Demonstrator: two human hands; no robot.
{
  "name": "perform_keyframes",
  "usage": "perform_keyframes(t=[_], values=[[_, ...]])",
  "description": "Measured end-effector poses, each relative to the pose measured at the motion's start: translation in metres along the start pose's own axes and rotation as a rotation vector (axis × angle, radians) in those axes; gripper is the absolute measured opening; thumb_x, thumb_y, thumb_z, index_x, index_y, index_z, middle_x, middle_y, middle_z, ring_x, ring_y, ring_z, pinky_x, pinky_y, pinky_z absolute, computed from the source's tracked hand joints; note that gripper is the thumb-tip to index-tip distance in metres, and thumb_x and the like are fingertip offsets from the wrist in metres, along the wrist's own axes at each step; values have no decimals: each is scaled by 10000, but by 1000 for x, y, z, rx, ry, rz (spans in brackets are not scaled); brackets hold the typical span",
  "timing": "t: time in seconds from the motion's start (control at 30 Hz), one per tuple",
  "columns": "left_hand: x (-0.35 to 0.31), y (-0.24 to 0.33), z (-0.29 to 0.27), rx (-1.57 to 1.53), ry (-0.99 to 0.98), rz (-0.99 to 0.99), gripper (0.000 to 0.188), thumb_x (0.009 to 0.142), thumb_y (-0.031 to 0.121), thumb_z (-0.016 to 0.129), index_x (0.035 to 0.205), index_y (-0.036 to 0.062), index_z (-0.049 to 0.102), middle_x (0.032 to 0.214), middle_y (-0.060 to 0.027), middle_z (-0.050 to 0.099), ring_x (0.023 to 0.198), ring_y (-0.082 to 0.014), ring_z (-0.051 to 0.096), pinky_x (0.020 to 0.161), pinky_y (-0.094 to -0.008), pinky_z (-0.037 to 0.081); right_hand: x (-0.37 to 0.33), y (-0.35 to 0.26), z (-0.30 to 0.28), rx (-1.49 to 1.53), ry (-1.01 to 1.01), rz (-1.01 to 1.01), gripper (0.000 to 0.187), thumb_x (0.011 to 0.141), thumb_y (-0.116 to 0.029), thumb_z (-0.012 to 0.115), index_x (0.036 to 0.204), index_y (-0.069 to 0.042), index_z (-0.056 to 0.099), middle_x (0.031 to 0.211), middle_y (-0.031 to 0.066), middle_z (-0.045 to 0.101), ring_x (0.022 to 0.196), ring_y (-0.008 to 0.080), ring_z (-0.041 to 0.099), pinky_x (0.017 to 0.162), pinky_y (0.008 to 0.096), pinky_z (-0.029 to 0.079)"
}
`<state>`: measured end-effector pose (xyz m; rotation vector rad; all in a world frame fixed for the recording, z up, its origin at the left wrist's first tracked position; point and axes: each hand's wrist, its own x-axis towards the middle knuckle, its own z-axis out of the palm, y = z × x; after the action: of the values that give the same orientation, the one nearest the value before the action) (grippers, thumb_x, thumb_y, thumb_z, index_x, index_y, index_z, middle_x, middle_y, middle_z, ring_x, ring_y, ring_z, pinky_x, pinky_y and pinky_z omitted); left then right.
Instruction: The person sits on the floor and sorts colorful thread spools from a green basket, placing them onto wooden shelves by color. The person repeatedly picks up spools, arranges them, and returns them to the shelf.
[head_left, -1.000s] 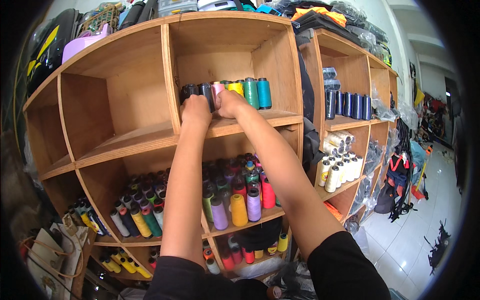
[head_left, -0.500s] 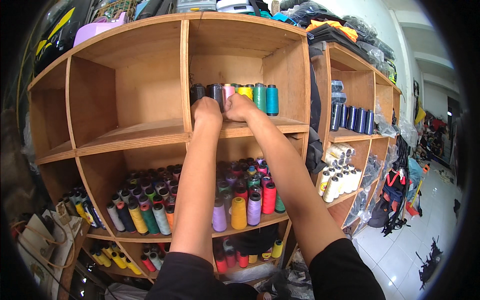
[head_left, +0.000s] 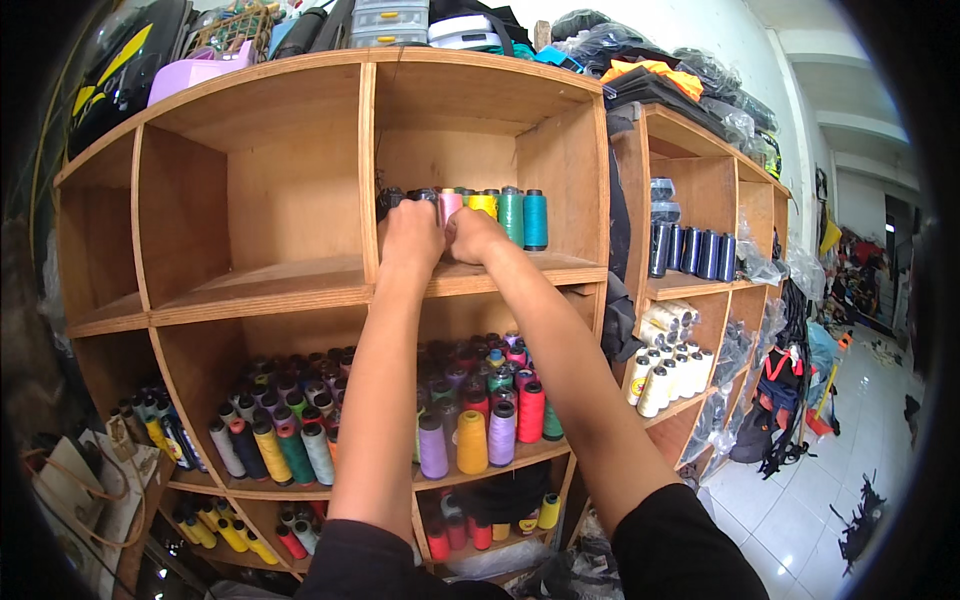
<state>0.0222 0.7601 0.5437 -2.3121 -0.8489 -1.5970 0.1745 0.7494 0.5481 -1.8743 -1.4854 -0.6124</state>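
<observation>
Both my arms reach up into the upper compartment of a wooden shelf, where a row of thread spools stands. My left hand point(head_left: 413, 236) is curled closed at the lower part of a black thread spool point(head_left: 424, 195), its fingertips mostly hidden. Close beside it, my right hand point(head_left: 474, 237) is closed in front of a pink thread spool point(head_left: 450, 204); whatever its fingers hold is hidden. Another black spool point(head_left: 390, 197) stands left of my left hand. Right of the pink one are a yellow spool point(head_left: 484, 203), a green spool point(head_left: 511, 215) and a teal spool point(head_left: 535, 220).
An upright wooden divider point(head_left: 368, 170) stands just left of my left hand, and the shelf board's edge point(head_left: 500, 280) runs below my wrists. Many coloured spools point(head_left: 471, 442) fill the compartment underneath. A second shelf with white spools point(head_left: 653, 390) stands at the right.
The shelf sits slightly lower and further left in the picture. My left hand now covers more of the black spool's front; my right hand stays close beside it.
</observation>
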Motion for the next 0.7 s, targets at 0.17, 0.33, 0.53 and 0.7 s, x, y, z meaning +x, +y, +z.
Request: perform_keyframes(t=[0.17, 0.33, 0.53, 0.7], values=[[-31, 16, -24, -303, 28, 12, 273, 883, 225, 683, 901, -48, 694, 921, -290, 706, 891, -465, 691, 771, -516, 561, 1, 10, 5, -68, 40, 13, 307, 800, -272, 795, 1006, -49, 749, 1075, 195, 751, 1069, 349, 710, 943, 442, 555], [-120, -7, -17, 23, 105, 486, 558, 850, 300, 732, 1268, -14, 536, 1223, -185, 550, 1184, -356, 515, 1090, -477, 356, -19, -1, -21, -63, -52, 5, 365, 727, -316, 891, 917, -35, 754, 1004, 196, 759, 988, 333, 734, 879, 417, 571], [-118, -20, -7, 171, 50, 450, 571, 790, 206, 754, 1273, -6, 537, 1152, -166, 551, 1144, -333, 520, 1057, -457, 377, -156, -16, -42, 418, 584, -195, 190, 880, -137, 766, 917, -3, 636, 791, 132, 720, 741, 255, 732, 687, 358, 566], [-107, -34, -4, 219, 162, 485, 232, 894, 116, 595, 1118, 59, 617, 1048, -103, 622, 1034, -279, 588, 884, -410, 466, -483, 32, -61, -37, 254, 229, 211, 848, -165, 795, 915, -29, 648, 774, 145, 687, 685, 357, 678, 647, 379, 535]])
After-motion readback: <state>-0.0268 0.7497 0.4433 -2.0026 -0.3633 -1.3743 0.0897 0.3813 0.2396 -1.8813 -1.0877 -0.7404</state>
